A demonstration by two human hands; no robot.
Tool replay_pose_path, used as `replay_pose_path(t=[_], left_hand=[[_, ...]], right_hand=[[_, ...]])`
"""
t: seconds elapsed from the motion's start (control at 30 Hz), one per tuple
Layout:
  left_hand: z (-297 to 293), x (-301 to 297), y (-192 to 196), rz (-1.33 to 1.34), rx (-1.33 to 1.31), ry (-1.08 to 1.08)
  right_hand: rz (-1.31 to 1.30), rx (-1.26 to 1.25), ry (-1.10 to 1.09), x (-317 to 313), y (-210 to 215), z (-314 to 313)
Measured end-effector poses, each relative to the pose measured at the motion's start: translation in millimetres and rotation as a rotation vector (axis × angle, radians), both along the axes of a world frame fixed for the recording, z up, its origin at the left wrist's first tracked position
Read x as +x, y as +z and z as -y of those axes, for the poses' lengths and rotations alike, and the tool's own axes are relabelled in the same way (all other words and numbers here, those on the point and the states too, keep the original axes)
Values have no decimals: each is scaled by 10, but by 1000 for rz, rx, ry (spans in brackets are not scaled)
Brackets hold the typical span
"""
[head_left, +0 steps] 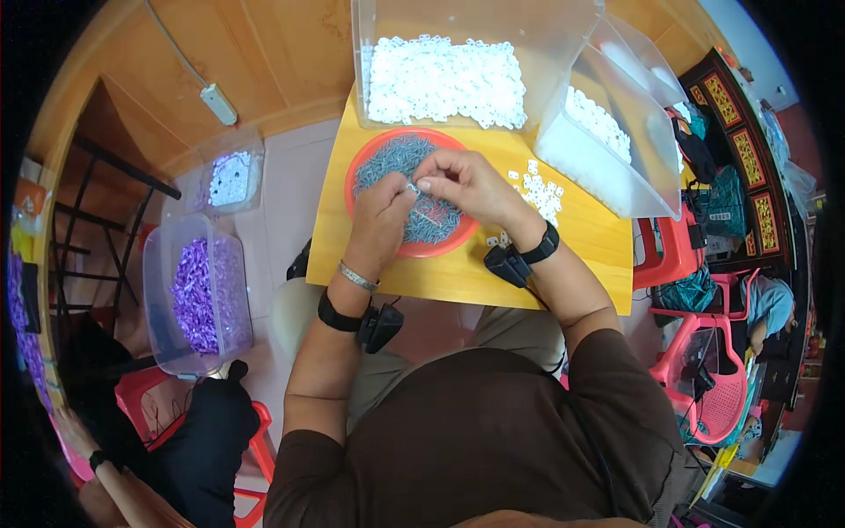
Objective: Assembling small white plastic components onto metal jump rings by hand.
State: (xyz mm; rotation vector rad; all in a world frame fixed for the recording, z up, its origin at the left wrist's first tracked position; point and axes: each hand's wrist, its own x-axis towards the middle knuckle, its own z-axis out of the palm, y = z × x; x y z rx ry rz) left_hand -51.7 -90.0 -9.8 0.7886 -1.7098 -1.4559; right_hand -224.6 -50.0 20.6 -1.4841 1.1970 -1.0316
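Over the round red basin (356,211), my two hands meet fingertip to fingertip. The basin is full of small grey screws (393,157). My left hand (380,220) is closed in a pinch on a small white plastic piece (411,187), mostly covered by the fingers. Right beside it, the thumb and forefinger of my right hand (471,187) are pinched together; what they hold, if anything, is too small to make out. Loose white plastic pieces (541,195) lie on the yellow table (581,255) to the right of my right hand.
Clear bins at the table's back hold heaps of white pieces (444,81) and more white pieces (598,123). On the floor at left stands a clear bin of purple parts (198,295). Another person's hand (77,431) shows at lower left. Red chairs (709,378) stand at right.
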Motion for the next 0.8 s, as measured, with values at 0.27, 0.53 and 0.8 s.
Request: replay_pose_path(t=[0.27,0.53,0.8], left_hand=[[-47,4,-38,61,-47,-17],[-47,-42,-22,-17,-5,-29],[89,79,19,-182,135,85]], right_hand=[[-283,-157,-9,13,6,-39],[-351,-101,37,-59,154,-16],[-776,-220,-201,-479,243,644]])
